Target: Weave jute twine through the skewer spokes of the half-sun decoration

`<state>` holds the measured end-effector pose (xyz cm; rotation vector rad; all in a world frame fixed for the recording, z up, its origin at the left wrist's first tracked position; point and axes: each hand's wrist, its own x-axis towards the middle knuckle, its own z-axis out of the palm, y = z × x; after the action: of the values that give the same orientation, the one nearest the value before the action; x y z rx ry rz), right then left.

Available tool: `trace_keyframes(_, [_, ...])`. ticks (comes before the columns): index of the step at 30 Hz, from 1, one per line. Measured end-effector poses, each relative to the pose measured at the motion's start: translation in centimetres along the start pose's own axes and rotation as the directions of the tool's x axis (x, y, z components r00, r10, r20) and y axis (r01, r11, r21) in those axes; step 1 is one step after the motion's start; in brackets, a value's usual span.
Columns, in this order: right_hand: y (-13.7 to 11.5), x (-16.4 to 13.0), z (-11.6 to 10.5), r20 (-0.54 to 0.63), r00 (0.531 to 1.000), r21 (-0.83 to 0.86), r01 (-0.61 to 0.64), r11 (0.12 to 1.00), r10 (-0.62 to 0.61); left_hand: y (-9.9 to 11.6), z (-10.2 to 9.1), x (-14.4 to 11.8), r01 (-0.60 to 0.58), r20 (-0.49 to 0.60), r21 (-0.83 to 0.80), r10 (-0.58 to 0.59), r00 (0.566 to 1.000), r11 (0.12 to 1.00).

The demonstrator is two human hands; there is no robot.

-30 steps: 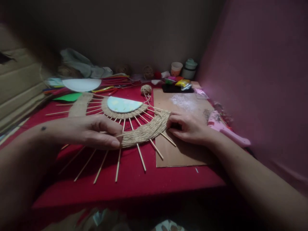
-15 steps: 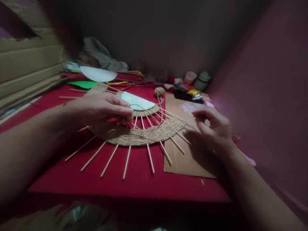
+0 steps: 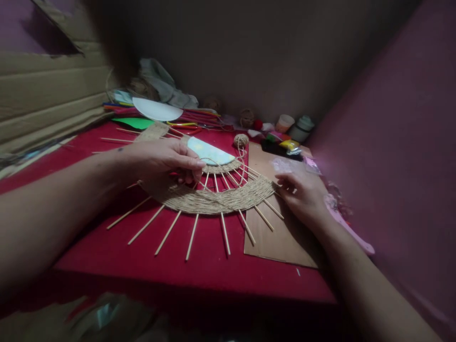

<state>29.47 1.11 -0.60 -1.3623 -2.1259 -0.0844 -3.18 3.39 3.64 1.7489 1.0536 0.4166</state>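
A fan-shaped weaving (image 3: 213, 202) of tan twine on thin wooden sticks lies on the red table, its sticks spreading toward me. At its centre sits a pale blue, yellow-spotted half-circle (image 3: 210, 151). My left hand (image 3: 181, 164) is over the fan's left part, thumb and fingers pinched on a strand of twine (image 3: 205, 186) that crosses the woven band. My right hand (image 3: 299, 192) is at the band's right end, its curled fingers closed at the edge where sticks stick out; the fingertips are partly hidden. A ball of twine (image 3: 241, 140) rests behind the fan.
Brown board (image 3: 263, 242) lies under the fan's right side. Behind are a white half-disc (image 3: 156, 110), green sheet (image 3: 133, 123), orange-handled scissors (image 3: 188, 130), a cup (image 3: 284, 123) and a lidded jar (image 3: 302, 128). Cardboard (image 3: 53, 90) stands left; a purple wall (image 3: 399, 142) rises right.
My right hand has moved left and down onto the right end of the woven band. My left hand keeps its pinch on the twine. The view has shifted slightly.
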Motion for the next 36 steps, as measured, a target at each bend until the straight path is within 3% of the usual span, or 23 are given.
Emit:
trace_keyframes(13, [0.0, 0.4, 0.2, -0.046, 0.999, -0.104, -0.008, 0.995, 0.003, 0.0, 0.0, 0.0, -0.025, 0.001, 0.094, 0.025, 1.000, 0.995])
trace_keyframes(19, [-2.3, 0.0, -0.9, -0.056, 0.987, 0.060, 0.152, 0.987, -0.149, -0.7, -0.5, 0.3, -0.034, 0.027, 0.117, 0.031, 0.999, 0.992])
trace_keyframes(22, [-4.8, 0.2, -1.0, 0.081, 0.963, 0.220, 0.233, 0.947, -0.256, -1.2, -1.1, 0.6, -0.054, 0.100, 0.117, 0.042, 0.994, 0.992])
trace_keyframes(25, [-7.5, 1.2, -0.8, 0.265, 0.920, 0.345, 0.191, 0.919, -0.290, -1.5, -1.3, 0.9, -0.066, 0.116, 0.080, 0.056, 0.992, 0.995])
trace_keyframes(28, [-9.4, 2.6, -0.2, 0.376, 0.879, 0.379, 0.144, 0.914, -0.294, -1.7, -1.5, 0.9, -0.052, 0.112, 0.046, 0.047, 0.993, 0.998])
trace_keyframes(32, [-9.5, 3.5, 1.3, 0.480, 0.812, 0.517, 0.045, 0.855, -0.332, -1.8, -1.6, 0.9, -0.077, 0.113, 0.069, 0.069, 0.991, 0.995])
trace_keyframes(36, [-8.0, 2.7, 2.9, 0.499, 0.817, 0.682, -0.164, 0.712, -0.290, -1.3, -1.4, 0.5, -0.088, 0.132, 0.103, 0.074, 0.989, 0.991])
